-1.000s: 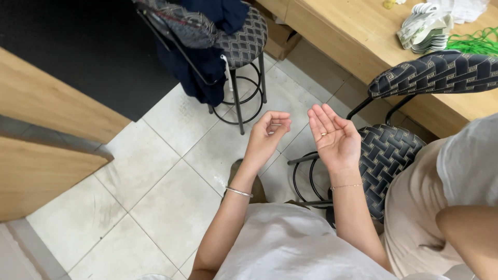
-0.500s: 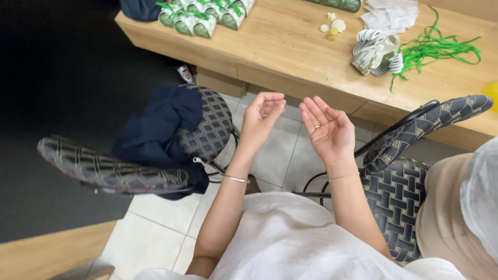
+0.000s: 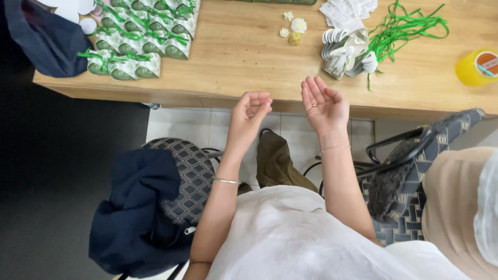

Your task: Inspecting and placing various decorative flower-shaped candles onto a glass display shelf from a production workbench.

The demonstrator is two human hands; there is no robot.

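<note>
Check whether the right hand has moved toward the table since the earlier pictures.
Yes. The right hand, open palm up, now overlaps the wooden table's front edge; earlier it hovered over floor tiles, short of the table, though the camera moved too.

Counts at the wooden table

Two hands: left hand [image 3: 250,111], right hand [image 3: 324,103]. Two bracelets, two chairs, one yellow tape roll [image 3: 478,67] at 2 o'clock, four small flowers [image 3: 293,28] at 12 o'clock.
</note>
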